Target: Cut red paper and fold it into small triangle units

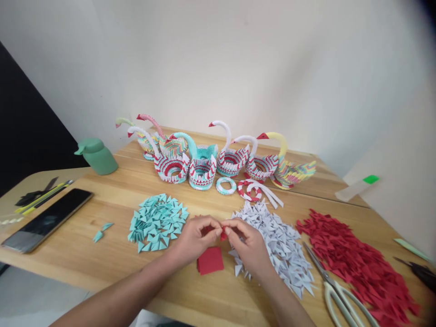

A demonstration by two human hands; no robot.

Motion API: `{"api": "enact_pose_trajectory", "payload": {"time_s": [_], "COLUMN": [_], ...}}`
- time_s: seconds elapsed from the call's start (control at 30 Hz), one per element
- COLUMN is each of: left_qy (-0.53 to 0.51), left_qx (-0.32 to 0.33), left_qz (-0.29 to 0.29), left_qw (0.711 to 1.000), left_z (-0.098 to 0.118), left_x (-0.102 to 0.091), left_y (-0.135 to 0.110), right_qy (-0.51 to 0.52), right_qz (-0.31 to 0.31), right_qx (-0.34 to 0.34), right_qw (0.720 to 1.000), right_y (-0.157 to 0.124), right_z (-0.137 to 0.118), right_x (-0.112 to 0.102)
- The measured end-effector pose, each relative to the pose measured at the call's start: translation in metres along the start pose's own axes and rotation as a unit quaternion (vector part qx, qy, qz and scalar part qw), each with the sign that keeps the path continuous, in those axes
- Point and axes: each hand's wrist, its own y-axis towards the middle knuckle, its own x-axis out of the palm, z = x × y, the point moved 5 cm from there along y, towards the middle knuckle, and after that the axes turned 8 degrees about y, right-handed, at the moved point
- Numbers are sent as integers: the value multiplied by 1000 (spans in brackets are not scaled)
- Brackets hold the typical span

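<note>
Both my hands meet at the table's near middle, pinching one small red paper piece [223,234] between their fingertips. My left hand [197,236] grips it from the left, my right hand [245,243] from the right. A small stack of red paper squares [210,260] lies on the wood just below them. A pile of teal folded triangles [157,222] sits to the left, a pile of white ones [282,245] under and right of my right hand, and a pile of red ones [357,261] farther right.
Several modular paper swans [231,156] stand in a row at the back, with two paper rings [226,185] before them. Scissors [337,290] lie between the white and red piles. A phone [47,219], pens and a green dispenser [97,156] are at the left.
</note>
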Motion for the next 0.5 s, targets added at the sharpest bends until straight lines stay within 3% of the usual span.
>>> {"api": "enact_pose_trajectory", "payload": {"time_s": [0.5], "left_qy": [10], "left_qx": [-21], "left_qz": [12], "left_qw": [1000], "left_z": [-6], "left_x": [1], "left_y": [1], "right_qy": [-9], "right_qz": [-5], "right_qx": [6], "right_qw": [1000], "right_y": [0], "right_z": [2], "right_x": [1]}}
